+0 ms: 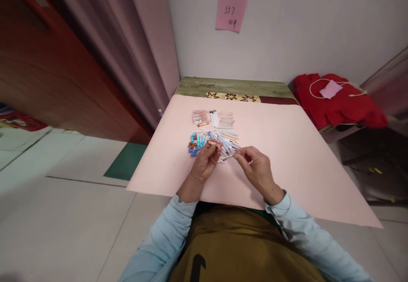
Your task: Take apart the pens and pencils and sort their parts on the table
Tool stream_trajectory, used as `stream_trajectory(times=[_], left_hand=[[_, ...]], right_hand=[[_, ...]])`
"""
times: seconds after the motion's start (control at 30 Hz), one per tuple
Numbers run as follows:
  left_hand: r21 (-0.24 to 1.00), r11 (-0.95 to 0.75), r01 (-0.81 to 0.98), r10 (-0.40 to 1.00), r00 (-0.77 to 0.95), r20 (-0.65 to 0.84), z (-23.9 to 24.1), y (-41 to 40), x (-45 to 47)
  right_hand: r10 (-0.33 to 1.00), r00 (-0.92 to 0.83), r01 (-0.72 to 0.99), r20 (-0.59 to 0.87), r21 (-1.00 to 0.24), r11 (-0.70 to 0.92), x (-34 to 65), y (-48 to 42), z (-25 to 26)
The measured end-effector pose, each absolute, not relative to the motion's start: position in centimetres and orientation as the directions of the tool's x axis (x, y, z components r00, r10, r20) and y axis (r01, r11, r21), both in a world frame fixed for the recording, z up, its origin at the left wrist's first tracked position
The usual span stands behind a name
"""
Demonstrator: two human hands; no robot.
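Note:
My left hand (207, 159) is closed around a short tan pen barrel (214, 144) with a brownish pattern. To its right, my right hand (255, 165) pinches something thin and pale, a pen refill by its look, though its ends are hard to make out. Both hands are above the near part of a pile of slim pen parts (228, 141) in white, blue and tan. Just left of that pile, partly behind my left hand, lie small blue and brown caps (193, 138) and turquoise pieces.
Farther back on the pink-covered table (287, 146) are rows of clear pinkish tubes (199, 117), white sticks with black tips (214, 119) and pale tubes (226, 119). A red cloth (344, 108) with a cord lies at right. A wall stands behind the table, a curtain (134, 31) at left.

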State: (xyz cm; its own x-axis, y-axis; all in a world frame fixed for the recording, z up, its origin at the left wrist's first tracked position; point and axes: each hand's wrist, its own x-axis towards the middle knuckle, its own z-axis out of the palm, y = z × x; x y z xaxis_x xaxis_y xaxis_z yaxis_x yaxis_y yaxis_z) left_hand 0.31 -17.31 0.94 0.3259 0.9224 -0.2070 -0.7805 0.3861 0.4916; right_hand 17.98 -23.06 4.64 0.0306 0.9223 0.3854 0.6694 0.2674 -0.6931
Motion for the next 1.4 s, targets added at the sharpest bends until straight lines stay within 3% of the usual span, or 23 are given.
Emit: stream_trajectory(times=[0.13, 0.33, 0.73, 0.93, 1.13, 1.27, 1.4], left_hand=[[0.527, 0.382, -0.759, 0.918, 0.378, -0.121, 0.7, -17.6, 0.2], [0.552, 0.374, -0.745, 0.917, 0.386, -0.099, 0.4, -17.8, 0.1], [0.618, 0.37, -0.694, 0.916, 0.383, -0.119, 1.3, -18.1, 0.5], [0.611, 0.372, -0.699, 0.917, 0.38, -0.124, 1.2, -18.1, 0.6], [0.556, 0.376, -0.741, 0.921, 0.362, -0.142, 1.0, -17.8, 0.5], [0.516, 0.389, -0.763, 0.92, 0.354, -0.17, 0.9, -17.7, 0.3], [0.384, 0.355, -0.852, 0.928, 0.27, -0.259, 1.1, -17.2, 0.0]], right_hand=[[0.892, -0.016, 0.692, 0.451, -0.639, 0.335, 16.7, -22.7, 5.9], [0.891, 0.006, 0.721, 0.454, -0.619, 0.311, 15.9, -22.5, 5.7], [0.96, 0.052, 0.697, 0.274, -0.698, 0.161, 15.8, -22.0, 6.0], [0.963, 0.053, 0.706, 0.266, -0.692, 0.152, 15.4, -21.6, 6.5], [0.937, 0.101, 0.72, 0.334, -0.675, 0.163, 14.6, -20.8, 5.9], [0.94, 0.153, 0.567, 0.305, -0.806, 0.169, 14.9, -20.4, 4.9], [0.961, 0.149, 0.459, 0.234, -0.877, 0.143, 16.0, -20.8, 3.4]])
